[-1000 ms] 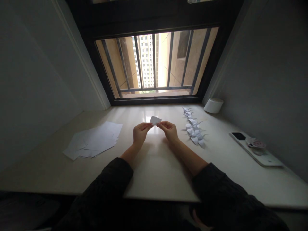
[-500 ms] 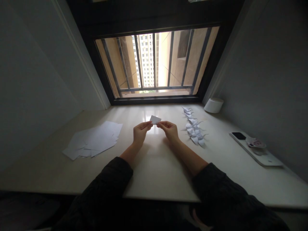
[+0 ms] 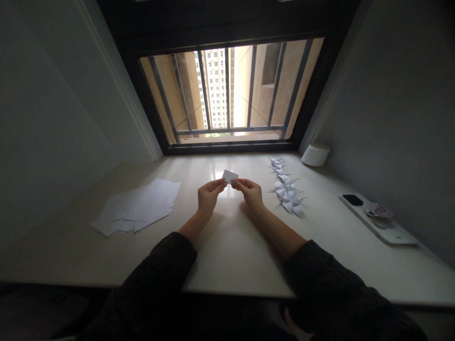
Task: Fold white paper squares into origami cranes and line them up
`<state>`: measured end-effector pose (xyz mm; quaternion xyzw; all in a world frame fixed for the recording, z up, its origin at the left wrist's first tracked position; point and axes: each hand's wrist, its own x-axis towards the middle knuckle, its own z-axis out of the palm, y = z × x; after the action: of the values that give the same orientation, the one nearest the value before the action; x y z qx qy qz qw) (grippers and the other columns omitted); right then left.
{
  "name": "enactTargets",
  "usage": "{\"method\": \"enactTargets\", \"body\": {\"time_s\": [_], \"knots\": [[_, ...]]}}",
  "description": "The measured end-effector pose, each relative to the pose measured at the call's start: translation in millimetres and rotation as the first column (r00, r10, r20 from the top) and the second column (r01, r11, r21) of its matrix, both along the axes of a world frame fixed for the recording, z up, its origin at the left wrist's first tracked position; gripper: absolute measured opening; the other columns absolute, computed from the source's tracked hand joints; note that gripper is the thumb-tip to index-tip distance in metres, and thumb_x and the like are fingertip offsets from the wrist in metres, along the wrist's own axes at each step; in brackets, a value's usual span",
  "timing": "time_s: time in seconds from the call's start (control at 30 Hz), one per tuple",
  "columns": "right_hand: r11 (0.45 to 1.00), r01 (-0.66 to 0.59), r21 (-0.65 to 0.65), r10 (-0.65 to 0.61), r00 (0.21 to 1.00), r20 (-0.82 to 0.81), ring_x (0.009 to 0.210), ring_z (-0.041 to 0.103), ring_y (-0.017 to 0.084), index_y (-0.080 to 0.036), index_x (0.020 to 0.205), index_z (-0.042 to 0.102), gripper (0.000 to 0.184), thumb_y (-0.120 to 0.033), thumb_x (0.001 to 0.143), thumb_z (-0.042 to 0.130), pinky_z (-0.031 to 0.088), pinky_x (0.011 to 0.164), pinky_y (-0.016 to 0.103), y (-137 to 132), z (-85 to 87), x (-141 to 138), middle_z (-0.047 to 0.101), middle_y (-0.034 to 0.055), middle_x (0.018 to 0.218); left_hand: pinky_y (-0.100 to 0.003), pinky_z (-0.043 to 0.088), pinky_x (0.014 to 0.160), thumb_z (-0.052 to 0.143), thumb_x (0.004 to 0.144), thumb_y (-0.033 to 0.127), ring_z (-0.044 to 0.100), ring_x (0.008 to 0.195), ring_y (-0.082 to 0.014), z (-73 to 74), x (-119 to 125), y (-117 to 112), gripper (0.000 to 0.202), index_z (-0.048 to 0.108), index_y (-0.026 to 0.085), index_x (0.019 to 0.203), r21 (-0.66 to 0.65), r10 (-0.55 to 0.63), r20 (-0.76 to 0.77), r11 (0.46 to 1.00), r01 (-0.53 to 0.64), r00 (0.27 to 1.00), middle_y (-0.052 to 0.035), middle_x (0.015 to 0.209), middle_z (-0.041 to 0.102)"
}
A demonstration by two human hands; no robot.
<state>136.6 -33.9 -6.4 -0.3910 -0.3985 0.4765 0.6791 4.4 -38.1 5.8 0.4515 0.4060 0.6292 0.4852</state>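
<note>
A small folded piece of white paper [image 3: 231, 175] is held up over the middle of the pale sill, its lower edge pinched from both sides. My left hand [image 3: 210, 194] grips its lower left part between thumb and fingers. On the lower right, my right hand [image 3: 249, 191] pinches it the same way, the two sets of fingertips close together. Fingers hide the paper's bottom edge. To the right of my right hand stand several folded paper cranes [image 3: 286, 192] in a column. Left of my left hand lies a loose pile of white paper sheets [image 3: 149, 201].
A phone [image 3: 380, 222] with a round grip on its back lies at the right. Near the right wall stands a white cylindrical object [image 3: 315, 155]. Behind the sill [image 3: 234, 265] is a dark-framed window [image 3: 227, 149] with bars outside.
Both hands still pinch the paper. My left hand and the paper have shifted very slightly right, and the fingertips are a little closer together.
</note>
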Motion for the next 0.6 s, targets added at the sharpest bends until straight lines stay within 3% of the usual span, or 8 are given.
{"method": "enactTargets", "body": {"time_s": [0.37,0.6], "knots": [[0.999,0.031,0.031,-0.03,0.999,-0.024,0.059,0.066,0.019,-0.02,0.07,0.053,0.04,-0.044,0.052,0.08,0.051,0.064,0.032,4.6,-5.1,0.4,0.068,0.0009,0.058,-0.035,0.048,0.083,0.079,0.058,0.028,0.067,0.081,-0.0188,-5.5,0.8,3.1,0.037,0.067,0.012,0.089,-0.112,-0.044,0.086,0.992,0.054,0.995,-0.0094,0.085,0.072],[0.996,0.052,0.073,-0.061,0.99,0.127,0.061,0.066,0.02,-0.022,0.068,0.047,0.046,-0.051,0.051,0.078,0.051,0.059,0.03,3.8,-4.6,4.0,0.065,-0.0005,0.057,-0.037,0.05,0.08,0.081,0.058,0.027,0.068,0.077,-0.0193,-4.3,-1.9,2.4,0.053,0.05,0.015,0.099,-0.12,-0.069,0.047,0.99,0.074,0.997,-0.008,0.077,0.071]]}}
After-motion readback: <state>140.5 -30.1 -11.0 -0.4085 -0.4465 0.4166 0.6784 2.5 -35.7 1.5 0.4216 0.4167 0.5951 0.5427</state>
